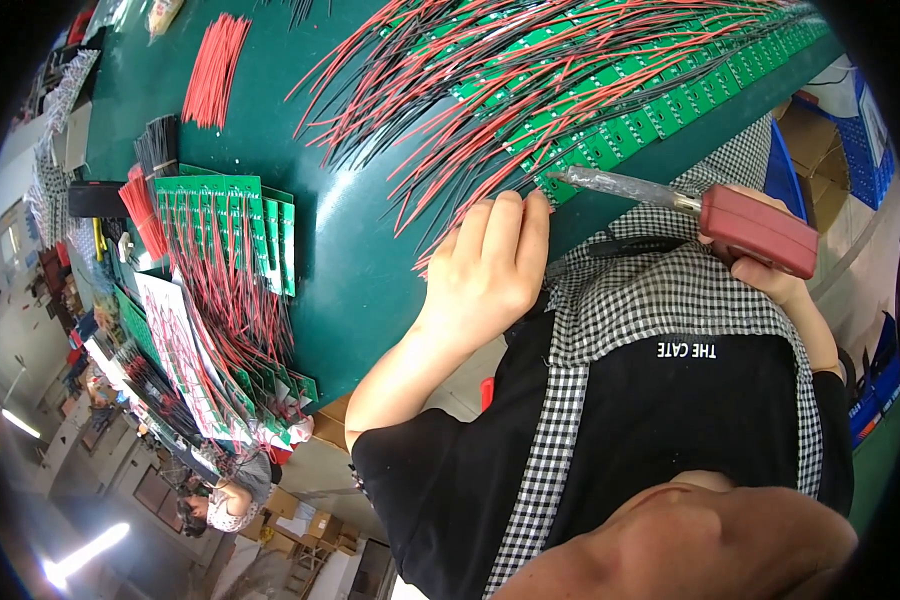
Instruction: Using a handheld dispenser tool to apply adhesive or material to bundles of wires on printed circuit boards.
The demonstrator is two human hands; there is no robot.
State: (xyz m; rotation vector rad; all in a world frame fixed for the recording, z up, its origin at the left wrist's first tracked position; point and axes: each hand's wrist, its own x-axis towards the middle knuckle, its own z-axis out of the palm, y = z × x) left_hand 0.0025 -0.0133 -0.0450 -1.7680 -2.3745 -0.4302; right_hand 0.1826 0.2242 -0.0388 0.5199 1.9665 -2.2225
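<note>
In the head view, green circuit boards [660,112] are lying in a broad sheet on the dark green desk [345,270], their nearest row running beside the desk's near edge. They are showing a bright green face divided into many small, repeating units, each carrying pale and dark spots. Thin red and black wires [440,100] are covering much of them, crossing one another and fanning out past the boards' left end onto the desk.

The left hand [485,260] is resting palm down near the desk's near edge, its fingers lying close together and bending over the wires at the boards' near left end. Whether its fingertips are pinching anything, I cannot tell. The right hand [773,284] is gripping a red gun-shaped tool [760,232] just outside the near edge. The tool's shaft, wrapped in something shiny and greyish, is pointing left toward the boards' near left end; whether its tip is touching them is unclear.

Toward the desk's left edge, a red wire bundle [217,70] is lying by itself. Nearer the person on that side, wired board panels [215,205] are standing in a stack beside a black wire bundle [157,145], their wires hanging down.
</note>
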